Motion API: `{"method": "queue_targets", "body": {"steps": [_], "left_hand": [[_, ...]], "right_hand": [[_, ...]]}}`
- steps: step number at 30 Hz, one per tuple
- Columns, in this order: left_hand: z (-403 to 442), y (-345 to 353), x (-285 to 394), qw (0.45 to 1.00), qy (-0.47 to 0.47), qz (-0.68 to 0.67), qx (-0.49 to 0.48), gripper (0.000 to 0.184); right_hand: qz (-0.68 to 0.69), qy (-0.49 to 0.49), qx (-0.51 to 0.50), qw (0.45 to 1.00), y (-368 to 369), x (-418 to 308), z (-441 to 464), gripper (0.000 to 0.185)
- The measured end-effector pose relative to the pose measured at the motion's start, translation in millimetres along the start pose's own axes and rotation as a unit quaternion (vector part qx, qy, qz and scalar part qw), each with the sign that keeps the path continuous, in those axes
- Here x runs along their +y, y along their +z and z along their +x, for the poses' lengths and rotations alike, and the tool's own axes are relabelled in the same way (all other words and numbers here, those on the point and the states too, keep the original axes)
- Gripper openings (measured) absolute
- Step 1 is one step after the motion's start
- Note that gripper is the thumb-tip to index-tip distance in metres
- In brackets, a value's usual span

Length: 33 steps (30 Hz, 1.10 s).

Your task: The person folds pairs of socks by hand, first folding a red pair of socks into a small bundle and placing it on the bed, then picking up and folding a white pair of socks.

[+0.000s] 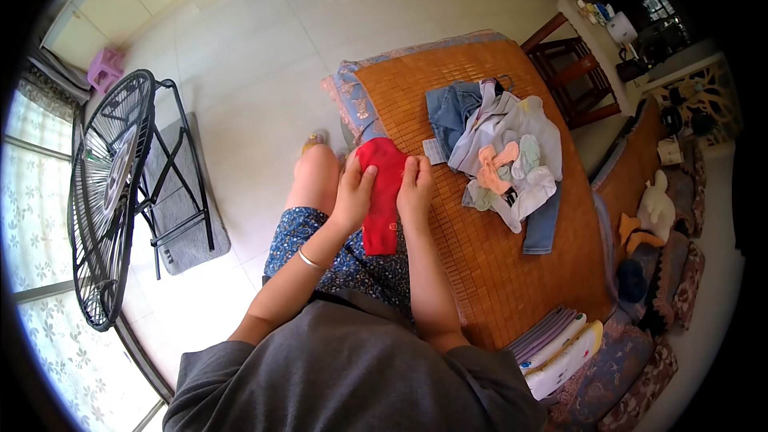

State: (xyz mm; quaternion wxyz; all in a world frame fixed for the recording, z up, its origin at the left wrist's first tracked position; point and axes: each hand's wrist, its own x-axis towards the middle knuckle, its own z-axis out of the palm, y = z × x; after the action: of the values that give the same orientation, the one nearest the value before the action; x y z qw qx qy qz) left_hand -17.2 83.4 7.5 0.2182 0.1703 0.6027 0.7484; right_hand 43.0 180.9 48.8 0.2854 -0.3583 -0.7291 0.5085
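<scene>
Near one woven mat (488, 272), the left hand (353, 194) and right hand (415, 193) pinch one red cloth (384, 208).

Both hands (354, 197) grip red cloth (385, 202) — clothes (498, 132) heaped nearby.

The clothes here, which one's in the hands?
The red cloth, held up by the left hand and right hand; the heaped clothes lie on the brown mat, unheld.

Elongated red cloth (382, 212); small yellowish mark (393, 227) near one end; held by both sides
</scene>
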Motion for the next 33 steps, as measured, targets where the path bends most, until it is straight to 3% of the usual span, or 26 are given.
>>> {"method": "queue_targets", "body": {"steps": [1,3,8,10,14,16,17,18,19,22,24,26,27,29,33], "left_hand": [[0,1,13,1.0,0.023,0.021,-0.005,0.03],[-4,3,40,0.951,-0.161,-0.26,-0.041,0.031],[0,-2,42,0.972,-0.138,-0.188,-0.022,0.03],[2,-2,42,0.983,-0.123,-0.135,-0.015,0.03],[9,1,28,0.992,-0.103,-0.076,0.014,0.032],[18,4,31,0.996,-0.082,-0.023,0.027,0.032],[24,5,33,0.996,-0.04,0.067,0.032,0.032],[29,7,39,0.987,0.001,0.155,0.036,0.032],[35,12,48,0.983,0.097,0.147,0.042,0.027],[49,11,71,0.986,0.058,0.157,0.005,0.022],[47,9,75,0.98,0.066,0.189,0.003,0.02],[35,2,61,0.967,0.016,0.253,-0.023,0.02],[24,-2,38,0.964,0.057,0.259,-0.01,0.021],[-9,-15,-32,0.954,0.05,0.297,-0.004,0.022],[-53,-25,-69,0.952,-0.097,0.288,-0.036,0.027]], "right_hand": [[0.0,0.0,-0.002,1.0,-2,-2,2,0.026],[0.033,0.008,-0.037,0.999,-6,-5,7,0.027],[0.171,0.112,-0.137,0.969,-3,-4,11,0.03],[0.257,0.212,-0.176,0.926,-1,5,12,0.03],[0.284,0.267,-0.219,0.894,-4,-1,10,0.032],[0.177,0.071,-0.156,0.969,5,4,19,0.032],[0.177,0.071,-0.156,0.969,4,7,26,0.032],[0.055,0.005,-0.135,0.989,0,-7,34,0.032],[-0.068,-0.062,-0.112,0.989,-5,-19,39,0.033],[0.038,-0.095,-0.112,0.988,-11,-48,46,0.032],[0.026,-0.095,-0.123,0.987,-15,-45,44,0.029],[-0.062,-0.068,-0.133,0.987,-16,-21,34,0.028],[-0.071,-0.042,-0.149,0.985,-15,-3,24,0.029],[-0.111,0.004,-0.17,0.979,-12,51,-5,0.031],[-0.179,0.092,-0.216,0.955,-19,87,-44,0.031]]}}
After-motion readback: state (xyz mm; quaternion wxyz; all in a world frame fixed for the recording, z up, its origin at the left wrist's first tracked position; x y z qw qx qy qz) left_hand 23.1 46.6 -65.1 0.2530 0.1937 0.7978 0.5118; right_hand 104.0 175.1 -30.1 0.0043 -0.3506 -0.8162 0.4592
